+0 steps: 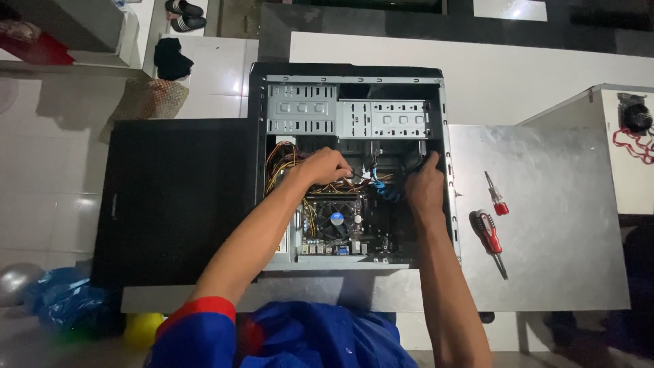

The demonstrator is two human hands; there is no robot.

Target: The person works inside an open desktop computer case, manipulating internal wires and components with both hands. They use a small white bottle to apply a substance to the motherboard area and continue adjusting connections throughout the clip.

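An open black computer case (259, 136) lies on its side on a grey table, its inside facing up. My left hand (325, 167) reaches in among the yellow and orange cables (283, 160), its fingers closed on a cable near the middle. My right hand (424, 185) is inside at the right wall, its fingers curled by a blue cable (385, 191); what it grips is hidden. Below the hands sits the black processor fan (337, 218) on the motherboard. The metal drive cage (347, 117) fills the far part of the case.
The black side panel (170, 197) lies flat left of the case. Two red-handled screwdrivers (489, 235) rest on the grey table (558, 225) to the right. A white box (627, 157) stands at the far right. Sandals, dark cloth and a blue bag lie on the floor.
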